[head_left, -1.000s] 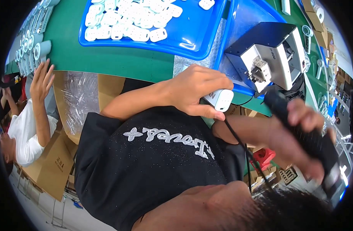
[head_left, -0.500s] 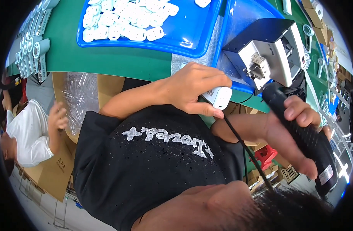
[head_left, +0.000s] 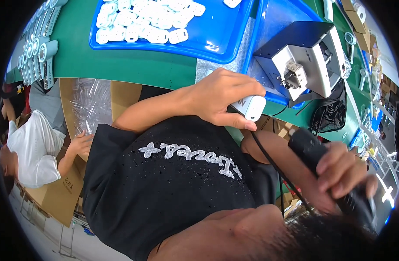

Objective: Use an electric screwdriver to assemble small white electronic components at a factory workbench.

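My left hand is wrapped around a white plastic casing with rounded corners. The end of the casing faces to the right, with a small dark slot in it. To the right, my right hand grips a black electric screwdriver, blurred at its rear end. The screwdriver's tip points up and left, apart from the casing. Above it stands a silver and dark screw feeder, with a small metal mechanism at its front.
A blue tray holds many white casings; another blue tray lies beneath the feeder. Fan parts line the left. A co-worker in a white top sits by a carton of clear plastic. A black cord hangs below my left hand.
My right hand has brought the screwdriver down, away from the feeder. My left hand keeps hold of the casing, barely shifted. The co-worker's hand has lowered toward the carton.
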Demonstrator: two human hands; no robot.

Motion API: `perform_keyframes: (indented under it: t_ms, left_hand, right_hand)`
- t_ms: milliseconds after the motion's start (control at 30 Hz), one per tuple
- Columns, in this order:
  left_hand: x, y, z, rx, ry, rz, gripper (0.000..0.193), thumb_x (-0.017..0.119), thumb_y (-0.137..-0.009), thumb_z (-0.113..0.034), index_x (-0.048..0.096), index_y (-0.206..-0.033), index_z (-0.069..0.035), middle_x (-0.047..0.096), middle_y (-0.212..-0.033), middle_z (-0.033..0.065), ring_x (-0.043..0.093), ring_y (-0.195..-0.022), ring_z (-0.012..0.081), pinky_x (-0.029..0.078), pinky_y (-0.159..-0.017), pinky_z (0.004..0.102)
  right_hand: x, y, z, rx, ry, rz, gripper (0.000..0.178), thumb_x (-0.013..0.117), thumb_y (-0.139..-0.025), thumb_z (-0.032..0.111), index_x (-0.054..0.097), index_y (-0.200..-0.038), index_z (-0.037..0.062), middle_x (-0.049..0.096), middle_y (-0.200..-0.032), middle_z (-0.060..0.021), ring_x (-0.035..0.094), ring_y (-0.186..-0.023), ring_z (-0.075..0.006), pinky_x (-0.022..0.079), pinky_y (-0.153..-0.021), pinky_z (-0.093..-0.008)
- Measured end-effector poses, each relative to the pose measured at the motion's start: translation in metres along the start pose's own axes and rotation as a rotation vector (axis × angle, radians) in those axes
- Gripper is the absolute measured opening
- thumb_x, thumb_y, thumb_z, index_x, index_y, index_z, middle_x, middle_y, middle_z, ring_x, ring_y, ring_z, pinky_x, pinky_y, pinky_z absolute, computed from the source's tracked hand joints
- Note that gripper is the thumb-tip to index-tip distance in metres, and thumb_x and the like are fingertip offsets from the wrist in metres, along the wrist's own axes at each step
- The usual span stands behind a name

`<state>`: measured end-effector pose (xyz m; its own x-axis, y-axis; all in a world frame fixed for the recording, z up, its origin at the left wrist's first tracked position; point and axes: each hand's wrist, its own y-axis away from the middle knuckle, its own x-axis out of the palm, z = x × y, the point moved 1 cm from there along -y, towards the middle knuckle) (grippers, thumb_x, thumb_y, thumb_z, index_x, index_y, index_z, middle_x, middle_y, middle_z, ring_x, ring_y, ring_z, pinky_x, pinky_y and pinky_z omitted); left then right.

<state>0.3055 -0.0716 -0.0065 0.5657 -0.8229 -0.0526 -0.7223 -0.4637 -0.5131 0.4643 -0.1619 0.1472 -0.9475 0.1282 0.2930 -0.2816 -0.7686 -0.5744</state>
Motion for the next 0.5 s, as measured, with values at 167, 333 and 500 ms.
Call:
perform_keyframes:
  t_ms: [167, 333, 500]
  left_hand:
    - [-0.001, 0.000, 0.001, -0.012, 0.012, -0.003, 0.047, 0.077, -0.074, -0.036, 0.058, -0.099, -0.002, 0.062, -0.080, 0.0096, 0.052, -0.061, 0.0241, 0.043, -0.058, 0.0325]
    - [-0.001, 0.000, -0.001, -0.013, 0.015, 0.004, 0.047, 0.077, -0.074, -0.036, 0.058, -0.099, -0.001, 0.062, -0.081, 0.0096, 0.053, -0.061, 0.0248, 0.043, -0.059, 0.0327]
    - [0.000, -0.001, -0.001, -0.016, 0.006, 0.023, 0.047, 0.077, -0.074, -0.036, 0.058, -0.100, -0.001, 0.062, -0.081, 0.0095, 0.053, -0.062, 0.0252, 0.044, -0.060, 0.0330]
  right_hand:
    - [0.016, -0.003, -0.002, -0.117, -0.100, 0.085, 0.043, 0.069, -0.088, 0.034, 0.054, -0.119, 0.0088, 0.061, -0.079, -0.0019, 0.059, -0.057, -0.0117, 0.048, -0.057, -0.0312]
    - [0.021, -0.006, -0.010, 0.078, -0.004, 0.082, 0.040, 0.072, -0.085, 0.019, 0.053, -0.119, 0.0092, 0.061, -0.079, -0.0016, 0.059, -0.058, -0.0123, 0.048, -0.059, -0.0310]
    - [0.023, -0.001, -0.013, 0.072, -0.038, 0.111, 0.042, 0.073, -0.084, 0.019, 0.053, -0.119, 0.0091, 0.061, -0.079, -0.0014, 0.059, -0.057, -0.0127, 0.048, -0.058, -0.0315]
